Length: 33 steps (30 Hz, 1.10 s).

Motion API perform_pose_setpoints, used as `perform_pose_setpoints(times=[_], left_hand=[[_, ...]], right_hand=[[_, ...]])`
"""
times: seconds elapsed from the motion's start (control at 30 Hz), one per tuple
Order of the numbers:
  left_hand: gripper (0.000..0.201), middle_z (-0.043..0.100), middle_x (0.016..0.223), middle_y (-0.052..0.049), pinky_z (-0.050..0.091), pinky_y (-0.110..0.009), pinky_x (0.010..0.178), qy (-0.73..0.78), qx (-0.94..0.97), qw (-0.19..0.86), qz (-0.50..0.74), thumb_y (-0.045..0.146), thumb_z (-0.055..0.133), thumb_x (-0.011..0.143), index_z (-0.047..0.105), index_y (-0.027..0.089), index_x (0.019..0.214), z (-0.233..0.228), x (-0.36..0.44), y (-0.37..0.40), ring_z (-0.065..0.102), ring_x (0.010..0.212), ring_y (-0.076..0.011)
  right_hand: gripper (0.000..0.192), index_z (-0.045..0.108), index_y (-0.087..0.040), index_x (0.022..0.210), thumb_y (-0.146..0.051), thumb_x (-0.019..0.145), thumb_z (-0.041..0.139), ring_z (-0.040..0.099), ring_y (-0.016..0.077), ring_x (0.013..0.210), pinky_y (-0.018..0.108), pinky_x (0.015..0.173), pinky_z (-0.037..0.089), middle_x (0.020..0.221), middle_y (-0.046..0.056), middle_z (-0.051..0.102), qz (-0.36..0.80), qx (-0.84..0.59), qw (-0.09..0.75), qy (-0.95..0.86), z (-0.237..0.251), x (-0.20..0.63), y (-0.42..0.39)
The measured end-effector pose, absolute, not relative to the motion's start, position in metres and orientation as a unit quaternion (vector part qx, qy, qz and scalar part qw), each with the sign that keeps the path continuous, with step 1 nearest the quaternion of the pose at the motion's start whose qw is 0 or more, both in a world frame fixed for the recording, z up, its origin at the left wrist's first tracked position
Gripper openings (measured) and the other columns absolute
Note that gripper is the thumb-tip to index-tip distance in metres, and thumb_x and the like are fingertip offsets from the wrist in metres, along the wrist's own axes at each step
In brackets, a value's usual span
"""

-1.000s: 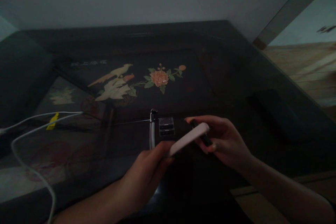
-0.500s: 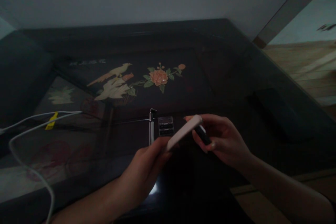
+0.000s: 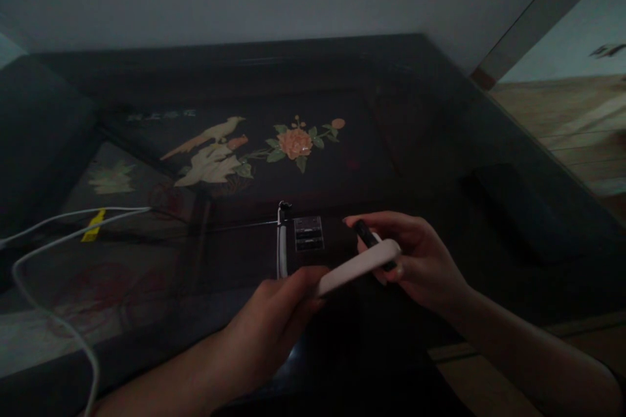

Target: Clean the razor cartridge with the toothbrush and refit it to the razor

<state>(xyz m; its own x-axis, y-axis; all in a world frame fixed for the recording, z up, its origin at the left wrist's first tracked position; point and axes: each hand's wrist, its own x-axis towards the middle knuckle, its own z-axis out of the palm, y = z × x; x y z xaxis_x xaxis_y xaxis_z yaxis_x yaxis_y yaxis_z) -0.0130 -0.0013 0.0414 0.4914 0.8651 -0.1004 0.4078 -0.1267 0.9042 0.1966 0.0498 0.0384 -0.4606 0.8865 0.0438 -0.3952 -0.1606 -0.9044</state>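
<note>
The left hand (image 3: pixel 281 309) is closed on one end of a slim white bar (image 3: pixel 357 268), thumb above and fingers curled beneath, so that end is buried in the grip. The right hand (image 3: pixel 418 260) is partly curled, pinching a short black piece (image 3: pixel 362 233) between its fingertips and thumb. Both are held over the near part of the dark table (image 3: pixel 425 130), towards its front edge. The bar's free end crosses in front of the black piece and covers its middle; whether the two touch cannot be told. A bit of white shows beside the black piece, but what it belongs to is unclear.

Just beyond the left hand lies a pale strip (image 3: pixel 283 251) with a small ring at its far end, its near end hidden by that hand. Beside it is a small dark case (image 3: pixel 309 234), its contents too dim to name. Towards the table's right edge, a black oblong (image 3: pixel 518 208) nearly melts into the surface. A white cable (image 3: pixel 49 306) with a yellow tag (image 3: pixel 92 226) loops over the left part and is cut off by the frame.

Compared with half a second ago, the bar's free end has dropped and swung right, uncovering the black piece's far end; the right hand has hardly moved.
</note>
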Motion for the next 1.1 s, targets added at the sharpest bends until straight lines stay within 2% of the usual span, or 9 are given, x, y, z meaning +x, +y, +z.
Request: perform_pose_setpoints(times=[0.2, 0.4, 0.57, 0.73, 0.93, 1.1], left_hand=[[0.023, 0.071, 0.09, 0.001, 0.047, -0.014, 0.059, 0.496, 0.681, 0.466, 0.27, 0.018, 0.04, 0.094, 0.058, 0.02, 0.108, 0.0415, -0.0119, 0.0027, 0.065, 0.072, -0.0101], [0.023, 0.069, 0.078, 0.003, 0.046, -0.015, 0.056, 0.437, 0.719, 0.479, 0.252, 0.016, 0.042, 0.092, 0.058, 0.021, 0.108, 0.0379, -0.0136, -0.003, 0.062, 0.062, -0.0092], [0.022, 0.071, 0.087, 0.001, 0.047, -0.014, 0.059, 0.466, 0.698, 0.47, 0.274, 0.015, 0.041, 0.093, 0.058, 0.02, 0.107, 0.0393, -0.0124, -0.0023, 0.064, 0.068, -0.0087], [0.026, 0.071, 0.081, 0.003, 0.046, -0.013, 0.057, 0.437, 0.72, 0.481, 0.243, 0.014, 0.043, 0.091, 0.059, 0.021, 0.11, 0.0408, -0.012, -0.0024, 0.063, 0.064, -0.0083], [0.023, 0.071, 0.088, 0.0, 0.047, -0.015, 0.058, 0.492, 0.691, 0.457, 0.268, 0.018, 0.04, 0.093, 0.058, 0.019, 0.107, 0.0412, -0.0135, 0.0015, 0.063, 0.069, -0.0099], [0.025, 0.069, 0.078, 0.002, 0.045, -0.016, 0.056, 0.432, 0.729, 0.48, 0.228, 0.018, 0.041, 0.092, 0.059, 0.02, 0.111, 0.0401, -0.0145, -0.0014, 0.061, 0.062, -0.0099]], right_hand=[[0.041, 0.075, -0.03, 0.1, -0.031, 0.061, 0.087, 0.047, 0.0057, 0.048, 0.017, 0.044, 0.04, 0.062, -0.005, 0.058, 0.719, -0.267, 0.459, -0.448, 0.0396, 0.1955, 0.0495], [0.045, 0.074, -0.026, 0.106, -0.033, 0.063, 0.086, 0.043, 0.0057, 0.049, 0.017, 0.043, 0.04, 0.066, -0.004, 0.057, 0.715, -0.272, 0.446, -0.464, 0.0394, 0.1962, 0.0494], [0.043, 0.075, -0.029, 0.103, -0.033, 0.062, 0.086, 0.046, 0.0067, 0.05, 0.017, 0.043, 0.04, 0.064, -0.004, 0.056, 0.712, -0.276, 0.456, -0.457, 0.0388, 0.1956, 0.0496], [0.044, 0.074, -0.026, 0.105, -0.034, 0.063, 0.086, 0.045, 0.0059, 0.05, 0.016, 0.043, 0.04, 0.066, -0.003, 0.057, 0.716, -0.277, 0.447, -0.459, 0.0407, 0.1962, 0.0495], [0.042, 0.075, -0.029, 0.102, -0.031, 0.062, 0.087, 0.045, 0.0054, 0.047, 0.016, 0.043, 0.04, 0.061, -0.005, 0.057, 0.724, -0.273, 0.452, -0.443, 0.0403, 0.1956, 0.0493], [0.042, 0.075, -0.026, 0.103, -0.034, 0.063, 0.086, 0.047, 0.0066, 0.052, 0.018, 0.047, 0.043, 0.066, -0.003, 0.059, 0.72, -0.271, 0.449, -0.454, 0.0413, 0.1955, 0.0492]])
